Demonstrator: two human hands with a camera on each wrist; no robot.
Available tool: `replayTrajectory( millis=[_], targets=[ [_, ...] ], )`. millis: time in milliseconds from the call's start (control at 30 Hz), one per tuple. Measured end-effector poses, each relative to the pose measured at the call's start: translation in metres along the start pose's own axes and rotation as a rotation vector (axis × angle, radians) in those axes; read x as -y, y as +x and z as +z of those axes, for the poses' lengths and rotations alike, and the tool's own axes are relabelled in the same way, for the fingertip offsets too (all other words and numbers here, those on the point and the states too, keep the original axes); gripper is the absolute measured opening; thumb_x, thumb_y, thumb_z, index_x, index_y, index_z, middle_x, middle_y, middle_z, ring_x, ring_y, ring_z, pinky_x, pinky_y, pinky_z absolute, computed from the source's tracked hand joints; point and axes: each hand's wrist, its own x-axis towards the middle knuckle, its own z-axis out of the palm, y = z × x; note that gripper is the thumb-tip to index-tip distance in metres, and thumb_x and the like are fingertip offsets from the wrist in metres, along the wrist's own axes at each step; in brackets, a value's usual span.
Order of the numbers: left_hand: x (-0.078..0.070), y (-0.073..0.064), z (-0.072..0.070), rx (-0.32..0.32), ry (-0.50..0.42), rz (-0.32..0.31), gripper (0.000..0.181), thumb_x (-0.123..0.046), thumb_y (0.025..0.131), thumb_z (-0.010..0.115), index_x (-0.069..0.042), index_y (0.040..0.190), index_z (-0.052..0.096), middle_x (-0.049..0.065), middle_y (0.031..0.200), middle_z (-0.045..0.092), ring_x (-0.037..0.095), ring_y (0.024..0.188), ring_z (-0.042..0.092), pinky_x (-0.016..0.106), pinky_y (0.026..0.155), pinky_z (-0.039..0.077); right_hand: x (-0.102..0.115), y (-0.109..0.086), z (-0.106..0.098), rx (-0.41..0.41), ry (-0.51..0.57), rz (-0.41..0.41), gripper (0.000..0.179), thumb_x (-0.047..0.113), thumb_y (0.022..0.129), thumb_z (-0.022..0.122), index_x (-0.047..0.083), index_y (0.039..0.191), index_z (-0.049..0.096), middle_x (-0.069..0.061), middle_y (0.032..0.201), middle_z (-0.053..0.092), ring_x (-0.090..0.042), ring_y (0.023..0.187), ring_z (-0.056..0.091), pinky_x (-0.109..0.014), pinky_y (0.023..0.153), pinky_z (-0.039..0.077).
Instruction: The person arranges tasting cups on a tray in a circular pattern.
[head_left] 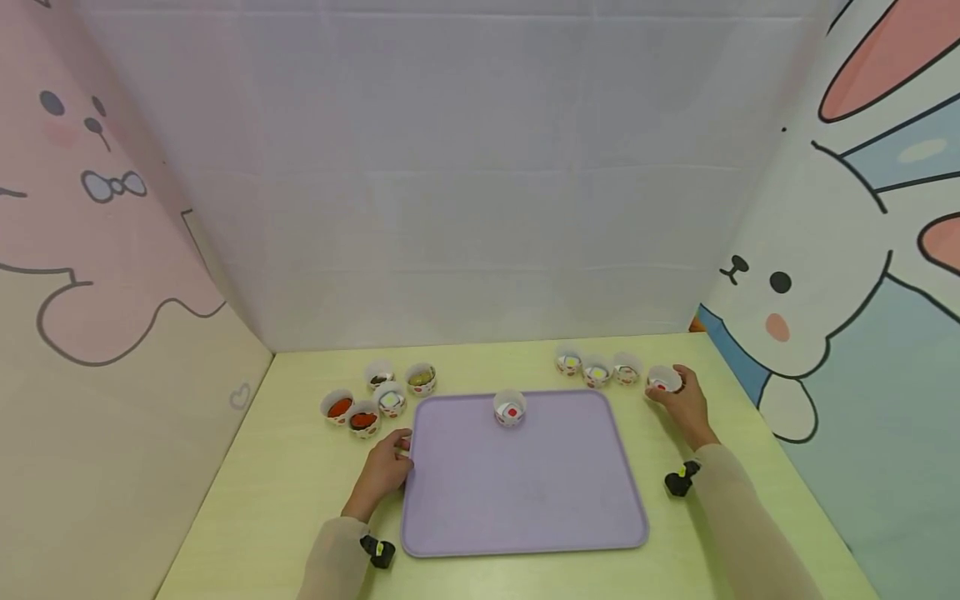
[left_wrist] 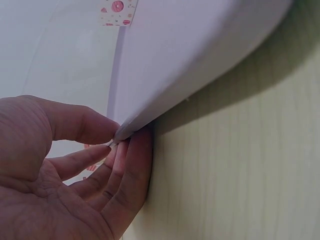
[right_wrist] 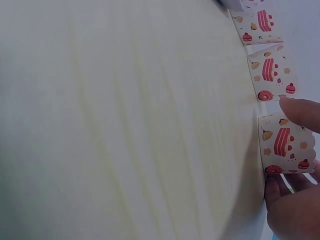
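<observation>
My left hand (head_left: 386,468) is at the left edge of a lilac tray (head_left: 525,492). In the left wrist view its thumb and fingers pinch the tray's rim (left_wrist: 150,107). At the back right, my right hand (head_left: 686,407) grips a small paper baking cup (head_left: 663,380) between thumb and fingers. Pink cake pictures cover the side of this cup (right_wrist: 285,145) in the right wrist view. Another paper cup (head_left: 510,409) stands on the tray near its back edge, a red and white piece inside.
Three more paper cups (head_left: 597,372) stand in a row left of my right hand. Beyond my left hand is a cluster of several cups (head_left: 391,400), some with orange-red contents, one greenish. The pale wooden table (head_left: 247,508) ends at a white back wall (head_left: 480,183), with printed side panels.
</observation>
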Motion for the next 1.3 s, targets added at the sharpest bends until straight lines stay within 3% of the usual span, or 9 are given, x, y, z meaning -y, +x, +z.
replayTrajectory(
  millis=[600,1067,1300],
  targets=[
    [-0.001,-0.002,0.001,0.001,-0.017,-0.006,0.056,0.003,0.080,0.056,0.001,0.136,0.052,0.016,0.113,0.061,0.016,0.076,0.057,0.029,0.057,0.048,0.001,0.002,-0.001,-0.041,-0.040,0.039,0.076,0.025,0.091,0.067,-0.001,0.150,0.026,-0.031,0.146,0.040,-0.044,0.130,0.042,-0.058,0.105,0.037],
    [-0.001,-0.002,0.000,-0.007,0.000,0.001,0.056,0.002,0.080,0.056,0.000,0.135,0.052,0.016,0.113,0.062,0.016,0.078,0.058,0.029,0.059,0.048,0.003,-0.006,-0.006,-0.025,-0.038,0.024,0.077,0.035,0.093,0.065,0.000,0.151,0.028,-0.029,0.147,0.040,-0.042,0.129,0.044,-0.053,0.099,0.042],
    [-0.002,-0.002,0.000,-0.014,0.006,0.001,0.056,0.003,0.079,0.056,0.000,0.135,0.052,0.015,0.113,0.062,0.016,0.079,0.059,0.028,0.058,0.048,0.005,-0.009,-0.010,-0.023,-0.024,0.016,0.079,0.036,0.093,0.065,0.002,0.153,0.025,-0.027,0.153,0.034,-0.042,0.131,0.043,-0.054,0.102,0.040]
  ],
)
